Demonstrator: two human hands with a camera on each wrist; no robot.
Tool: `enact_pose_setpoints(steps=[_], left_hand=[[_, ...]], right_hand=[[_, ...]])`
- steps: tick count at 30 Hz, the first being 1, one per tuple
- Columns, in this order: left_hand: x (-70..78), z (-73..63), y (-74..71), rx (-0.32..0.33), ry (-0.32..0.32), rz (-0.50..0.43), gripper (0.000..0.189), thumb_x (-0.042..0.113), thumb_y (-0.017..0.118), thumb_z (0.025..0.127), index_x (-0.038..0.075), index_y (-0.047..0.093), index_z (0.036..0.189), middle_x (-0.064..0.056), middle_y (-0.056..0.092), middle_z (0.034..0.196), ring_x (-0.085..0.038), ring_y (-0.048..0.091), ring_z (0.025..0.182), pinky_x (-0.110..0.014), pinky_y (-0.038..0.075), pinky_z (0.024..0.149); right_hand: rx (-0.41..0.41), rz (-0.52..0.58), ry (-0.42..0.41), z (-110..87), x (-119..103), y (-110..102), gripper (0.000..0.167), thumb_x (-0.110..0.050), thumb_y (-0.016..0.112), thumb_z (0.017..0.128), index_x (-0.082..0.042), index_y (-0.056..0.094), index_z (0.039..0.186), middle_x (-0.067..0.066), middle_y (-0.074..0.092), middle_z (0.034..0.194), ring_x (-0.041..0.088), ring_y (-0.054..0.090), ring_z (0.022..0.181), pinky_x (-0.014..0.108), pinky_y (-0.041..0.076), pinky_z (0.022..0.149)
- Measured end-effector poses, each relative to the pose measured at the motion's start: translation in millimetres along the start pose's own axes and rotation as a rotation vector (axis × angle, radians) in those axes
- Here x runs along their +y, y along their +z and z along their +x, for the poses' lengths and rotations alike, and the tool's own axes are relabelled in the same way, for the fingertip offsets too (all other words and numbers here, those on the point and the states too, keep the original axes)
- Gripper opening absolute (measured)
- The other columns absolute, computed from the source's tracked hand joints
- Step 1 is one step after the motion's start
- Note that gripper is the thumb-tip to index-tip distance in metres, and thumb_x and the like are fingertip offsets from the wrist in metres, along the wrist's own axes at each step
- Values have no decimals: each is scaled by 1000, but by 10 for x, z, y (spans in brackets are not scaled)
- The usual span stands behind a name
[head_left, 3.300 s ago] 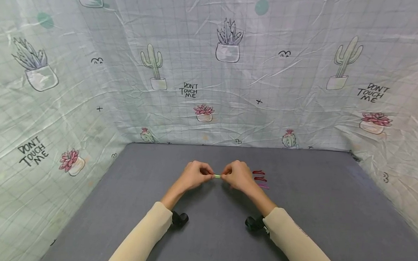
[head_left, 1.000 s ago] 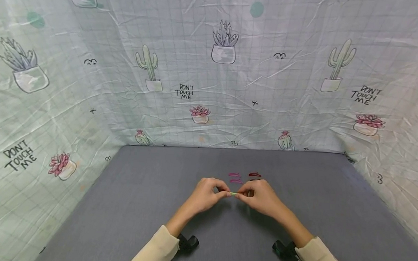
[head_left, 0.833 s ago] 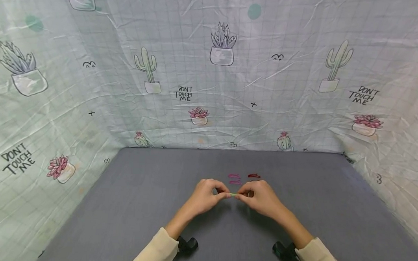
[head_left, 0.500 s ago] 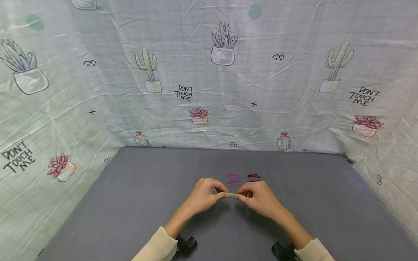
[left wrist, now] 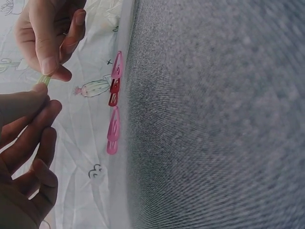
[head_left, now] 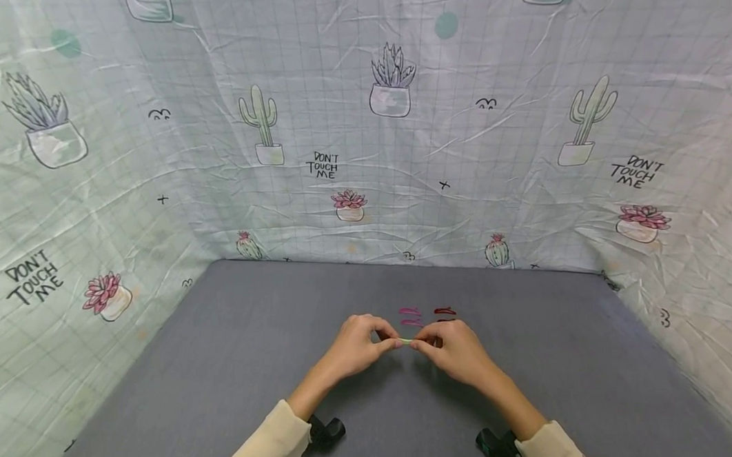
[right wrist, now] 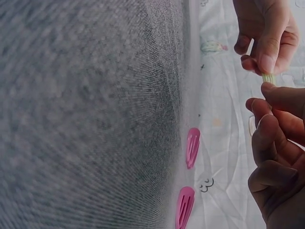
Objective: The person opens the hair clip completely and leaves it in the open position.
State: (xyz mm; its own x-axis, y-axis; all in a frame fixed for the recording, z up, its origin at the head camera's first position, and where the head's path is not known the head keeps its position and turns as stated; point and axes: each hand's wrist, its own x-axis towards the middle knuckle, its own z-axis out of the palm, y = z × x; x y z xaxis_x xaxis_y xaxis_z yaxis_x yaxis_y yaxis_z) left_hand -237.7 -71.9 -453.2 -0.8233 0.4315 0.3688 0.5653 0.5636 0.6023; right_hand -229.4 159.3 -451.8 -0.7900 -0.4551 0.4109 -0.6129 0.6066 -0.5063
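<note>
My left hand (head_left: 360, 342) and right hand (head_left: 456, 347) meet above the grey table, each pinching one end of a small light green hair clip (head_left: 406, 340) between thumb and fingertips. Most of that clip is hidden by the fingers; in the right wrist view a ridged yellow-green part of the clip (right wrist: 268, 78) shows between them. Just beyond the hands lie two pink hair clips (head_left: 408, 311), one behind the other. To their right is a red hair clip (head_left: 445, 311), with a second red one mostly covered by my right hand. The left wrist view also shows another pink clip (left wrist: 116, 64).
The grey tabletop (head_left: 261, 333) spreads around both arms. A pale sheet (head_left: 445, 143) printed with cacti hangs along the back and sides. Black devices are strapped at the left wrist (head_left: 327, 431) and right wrist (head_left: 496, 446).
Since the oldest frame both hands have come nearer and to the right with the green hair clip, uncovering two pink clips. Over the last second they hold almost still.
</note>
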Motion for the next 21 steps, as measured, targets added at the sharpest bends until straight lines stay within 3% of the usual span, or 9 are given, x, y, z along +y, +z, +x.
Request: enact_pose_setpoints(steps=[8,21], left_hand=[[-15,8,13,51,37,10,6,26,80,92,21,83,90,9,76,84,-8,66,84,-28,50,76],[-26,4,32,63,93,22,5,18,80,90,18,83,86,5,77,84,-10,66,81,-25,52,74]], right_hand=[[35,20,21,-2,-23,-8,8,-22,78,92,-16,82,87,-12,68,71,-4,49,59,20,45,56],[46,-27,8,-11,-22,6,10,-19,78,91,-20,79,81,-15,62,66,-6,47,58,19,42,56]])
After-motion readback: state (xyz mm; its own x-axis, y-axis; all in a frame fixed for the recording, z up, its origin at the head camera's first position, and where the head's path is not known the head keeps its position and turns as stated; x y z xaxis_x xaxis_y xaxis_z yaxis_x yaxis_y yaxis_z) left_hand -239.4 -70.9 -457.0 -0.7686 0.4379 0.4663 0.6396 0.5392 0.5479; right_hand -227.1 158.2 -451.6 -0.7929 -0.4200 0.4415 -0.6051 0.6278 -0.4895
